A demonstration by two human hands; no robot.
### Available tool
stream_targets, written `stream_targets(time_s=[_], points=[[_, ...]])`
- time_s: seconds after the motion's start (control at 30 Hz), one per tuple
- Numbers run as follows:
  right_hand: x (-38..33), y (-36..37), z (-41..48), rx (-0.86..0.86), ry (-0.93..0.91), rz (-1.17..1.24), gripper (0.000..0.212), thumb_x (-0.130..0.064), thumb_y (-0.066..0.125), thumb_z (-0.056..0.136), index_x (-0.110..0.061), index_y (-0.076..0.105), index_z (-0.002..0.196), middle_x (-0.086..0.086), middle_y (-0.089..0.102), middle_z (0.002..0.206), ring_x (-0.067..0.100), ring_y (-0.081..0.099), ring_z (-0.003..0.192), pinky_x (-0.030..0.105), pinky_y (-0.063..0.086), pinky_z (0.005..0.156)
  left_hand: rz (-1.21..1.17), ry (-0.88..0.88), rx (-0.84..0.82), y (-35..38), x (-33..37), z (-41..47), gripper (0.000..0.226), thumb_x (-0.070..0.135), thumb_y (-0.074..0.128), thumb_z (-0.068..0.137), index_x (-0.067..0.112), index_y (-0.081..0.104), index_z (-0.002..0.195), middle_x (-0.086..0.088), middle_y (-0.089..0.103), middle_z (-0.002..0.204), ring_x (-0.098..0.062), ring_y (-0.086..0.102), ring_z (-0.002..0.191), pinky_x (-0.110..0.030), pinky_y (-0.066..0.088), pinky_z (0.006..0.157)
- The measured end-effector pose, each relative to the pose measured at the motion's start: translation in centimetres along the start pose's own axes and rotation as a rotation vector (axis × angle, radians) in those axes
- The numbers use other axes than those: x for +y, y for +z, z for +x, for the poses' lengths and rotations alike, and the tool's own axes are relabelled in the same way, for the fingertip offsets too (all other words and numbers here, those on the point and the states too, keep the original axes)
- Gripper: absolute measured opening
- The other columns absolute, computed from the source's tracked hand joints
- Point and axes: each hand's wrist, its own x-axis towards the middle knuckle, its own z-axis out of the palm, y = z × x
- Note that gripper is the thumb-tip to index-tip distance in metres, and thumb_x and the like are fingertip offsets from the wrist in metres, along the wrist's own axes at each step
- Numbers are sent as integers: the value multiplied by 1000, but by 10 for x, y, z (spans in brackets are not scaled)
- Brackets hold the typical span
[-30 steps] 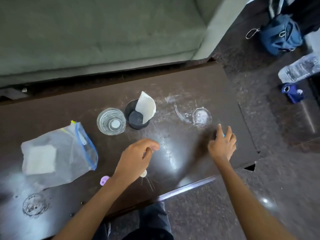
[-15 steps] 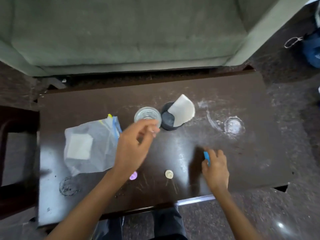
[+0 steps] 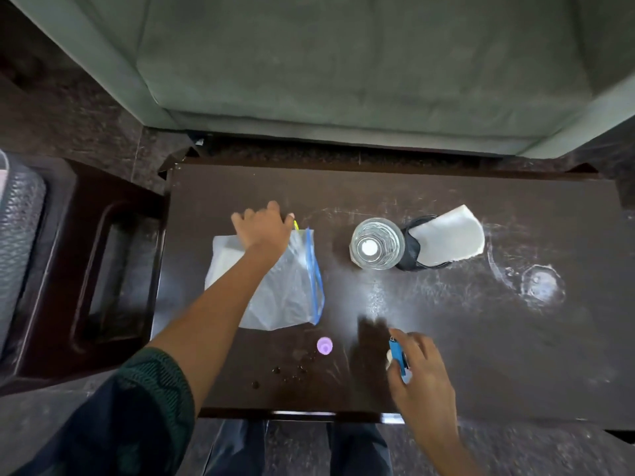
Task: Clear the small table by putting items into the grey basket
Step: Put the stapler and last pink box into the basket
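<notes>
Dark small table (image 3: 481, 355) is standing before a green sofa (image 3: 343, 63). Left hand (image 3: 263, 226) is lying spread on the zip-lock bag (image 3: 285, 297), apparently gathering it; right hand (image 3: 421, 376) is clasping a blue lighter (image 3: 398, 355), seemingly carrying it. Grey basket is not visible.

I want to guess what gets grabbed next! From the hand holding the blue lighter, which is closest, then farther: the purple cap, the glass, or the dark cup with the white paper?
From the right hand, with the blue lighter in its grip:
1. Purple cap, just to its left, near the table's front edge.
2. Clear glass, farther back, mid-table.
3. Dark cup with white paper, touching the glass's right side, slightly farther.
</notes>
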Motion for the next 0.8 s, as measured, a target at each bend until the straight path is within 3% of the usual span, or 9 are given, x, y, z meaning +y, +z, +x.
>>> stream_targets(time_s=[0.2, 0.3, 0.43, 0.53, 0.63, 0.8], points=[[-8, 4, -7, -8, -15, 25, 44, -5, 65, 80, -19, 59, 121, 3, 59, 112, 15, 57, 92, 24, 50, 68, 251, 45, 8, 8, -1, -6, 67, 70, 17, 85, 17, 48, 113, -9, 70, 86, -32, 52, 108, -45, 23, 102], [-11, 8, -10, 1, -19, 43, 45, -5, 66, 79, -21, 59, 120, 1, 58, 110, 15, 58, 91, 25, 53, 65, 258, 42, -39, 7, 5, -4, 69, 72, 23, 83, 15, 41, 120, -9, 69, 85, -33, 52, 111, -47, 16, 108], [-14, 14, -13, 37, -72, 65, 46, -2, 69, 76, -19, 60, 118, 1, 59, 108, 15, 60, 89, 24, 53, 62, 68, -78, -82, 3, 8, 2, 60, 59, 47, 81, 14, 40, 118, -8, 67, 97, -32, 54, 112, -47, 15, 110], [-18, 16, -13, 48, -78, 96, 46, -1, 70, 74, -18, 61, 116, 3, 61, 107, 14, 59, 87, 23, 52, 64, -111, -93, 27, 5, 5, 3, 52, 51, 55, 79, 13, 45, 112, -7, 68, 91, -31, 60, 102, -47, 15, 111], [-28, 15, -10, 69, -126, 114, 46, 0, 71, 72, -18, 62, 113, 4, 62, 103, 11, 56, 84, 10, 45, 64, -323, -87, 133, 1, -3, 4, 44, 45, 60, 80, 12, 53, 107, -7, 70, 88, -27, 64, 96, -45, 10, 115], [-75, 3, 2, 63, -193, 355, 36, -28, 51, 75, -29, 59, 111, -7, 58, 100, 5, 53, 90, 4, 42, 73, -624, -115, 322, -31, -24, -2, 39, 43, 66, 77, 17, 57, 105, -2, 68, 101, -20, 61, 101, -43, 7, 116]])
